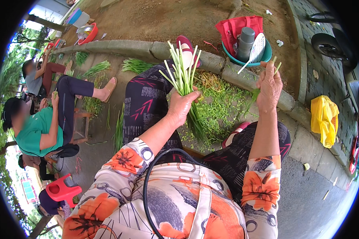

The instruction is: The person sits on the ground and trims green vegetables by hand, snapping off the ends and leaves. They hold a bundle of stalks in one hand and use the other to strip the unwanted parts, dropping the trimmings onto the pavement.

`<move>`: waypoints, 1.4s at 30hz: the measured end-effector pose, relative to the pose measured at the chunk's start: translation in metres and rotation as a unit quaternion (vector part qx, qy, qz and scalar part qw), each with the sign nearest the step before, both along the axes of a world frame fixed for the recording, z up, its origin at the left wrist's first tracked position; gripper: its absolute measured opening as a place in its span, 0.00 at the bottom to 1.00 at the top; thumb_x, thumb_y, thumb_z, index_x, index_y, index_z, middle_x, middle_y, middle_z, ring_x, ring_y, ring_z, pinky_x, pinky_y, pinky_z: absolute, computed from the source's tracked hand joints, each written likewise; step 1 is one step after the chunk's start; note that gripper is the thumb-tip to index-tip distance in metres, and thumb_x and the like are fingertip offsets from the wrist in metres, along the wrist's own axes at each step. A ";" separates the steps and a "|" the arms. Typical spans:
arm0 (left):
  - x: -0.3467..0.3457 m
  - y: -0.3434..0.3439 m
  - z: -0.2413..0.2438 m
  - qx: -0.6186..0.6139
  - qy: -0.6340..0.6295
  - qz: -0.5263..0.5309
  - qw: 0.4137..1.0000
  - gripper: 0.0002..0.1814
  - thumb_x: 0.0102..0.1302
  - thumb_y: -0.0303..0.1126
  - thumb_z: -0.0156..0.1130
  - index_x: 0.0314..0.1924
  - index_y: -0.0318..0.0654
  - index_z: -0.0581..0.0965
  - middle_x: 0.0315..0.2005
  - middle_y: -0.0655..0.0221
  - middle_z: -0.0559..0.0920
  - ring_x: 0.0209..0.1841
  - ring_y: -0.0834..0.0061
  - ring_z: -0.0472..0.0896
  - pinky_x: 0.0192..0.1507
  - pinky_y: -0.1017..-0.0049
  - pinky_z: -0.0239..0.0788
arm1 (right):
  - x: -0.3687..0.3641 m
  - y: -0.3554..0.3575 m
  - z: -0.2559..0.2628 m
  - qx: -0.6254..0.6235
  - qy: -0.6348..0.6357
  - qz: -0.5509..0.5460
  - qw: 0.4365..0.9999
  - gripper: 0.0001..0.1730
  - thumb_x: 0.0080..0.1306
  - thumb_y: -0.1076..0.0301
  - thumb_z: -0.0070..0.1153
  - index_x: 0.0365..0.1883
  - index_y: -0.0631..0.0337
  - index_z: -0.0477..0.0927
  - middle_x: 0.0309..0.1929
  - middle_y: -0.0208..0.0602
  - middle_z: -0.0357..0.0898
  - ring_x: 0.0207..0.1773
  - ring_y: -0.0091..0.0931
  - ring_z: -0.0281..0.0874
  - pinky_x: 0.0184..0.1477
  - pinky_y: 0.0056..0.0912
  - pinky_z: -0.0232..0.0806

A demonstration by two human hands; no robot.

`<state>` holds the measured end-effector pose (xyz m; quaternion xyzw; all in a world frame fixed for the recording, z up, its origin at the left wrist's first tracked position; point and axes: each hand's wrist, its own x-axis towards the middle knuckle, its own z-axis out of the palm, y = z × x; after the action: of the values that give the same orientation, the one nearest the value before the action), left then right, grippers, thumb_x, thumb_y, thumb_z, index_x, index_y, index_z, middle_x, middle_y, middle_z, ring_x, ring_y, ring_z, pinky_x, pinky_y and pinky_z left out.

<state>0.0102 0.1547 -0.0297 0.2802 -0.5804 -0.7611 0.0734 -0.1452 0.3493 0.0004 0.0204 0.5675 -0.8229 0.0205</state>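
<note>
A bundle of slender green stalks with pale ends, like flowering chives (184,79), is gripped in my left hand (181,104) above the gap between my knees. The pale ends point away from me, and the darker green ends hang below the fist. My right hand (268,91) is raised at the right, apart from the bundle, its fingers pinched on a short green stalk piece (277,68). Something green and blurred shows beside that palm. Beneath both hands, chopped green and yellowish stalk trimmings (224,104) cover the ground between my shoes.
Past the stone curb (209,61) stands a teal basin (269,53) holding a red bag (252,22), a grey flask (245,44) and a hand fan (258,46). A yellow plastic bag (324,119) lies right. More stalks (136,65) lie left, near a seated person (37,131) and a red plastic stool (65,188).
</note>
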 end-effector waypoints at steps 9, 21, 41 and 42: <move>-0.004 0.024 0.014 -0.030 0.001 -0.028 0.999 0.10 0.56 0.23 0.63 0.39 0.35 0.75 0.31 0.70 0.77 0.31 0.79 0.74 0.36 0.78 0.67 | 0.026 -0.033 -0.008 0.008 -0.091 0.170 0.981 0.10 0.61 0.66 0.61 0.35 0.64 0.80 0.22 0.20 0.70 0.21 0.12 0.59 0.22 0.15 0.49; -0.009 0.046 0.019 -0.032 -0.038 -0.073 0.996 0.11 0.55 0.25 0.65 0.38 0.35 0.76 0.28 0.72 0.77 0.29 0.81 0.74 0.33 0.79 0.66 | 0.036 -0.047 -0.006 0.011 -0.100 0.234 0.967 0.14 0.60 0.63 0.64 0.34 0.67 0.79 0.21 0.22 0.71 0.20 0.12 0.58 0.21 0.17 0.51; -0.007 0.006 -0.002 -0.012 0.010 0.037 0.999 0.07 0.56 0.23 0.62 0.36 0.36 0.76 0.29 0.71 0.78 0.31 0.80 0.75 0.37 0.78 0.66 | -0.006 0.006 -0.005 -0.040 -0.006 -0.035 0.999 0.08 0.69 0.65 0.48 0.38 0.60 0.72 0.28 0.35 0.79 0.26 0.20 0.72 0.28 0.22 0.66; -0.006 0.002 -0.001 -0.013 0.002 0.038 0.999 0.07 0.56 0.23 0.62 0.36 0.36 0.76 0.29 0.71 0.78 0.31 0.80 0.75 0.36 0.78 0.66 | -0.007 0.011 0.000 -0.049 0.010 -0.081 0.996 0.08 0.70 0.65 0.48 0.38 0.61 0.71 0.28 0.36 0.79 0.26 0.21 0.73 0.29 0.23 0.67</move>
<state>0.0042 0.1572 -0.0311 0.2997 -0.5789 -0.7509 0.1063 -0.1521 0.3603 0.0001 0.0573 0.5235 -0.8486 -0.0506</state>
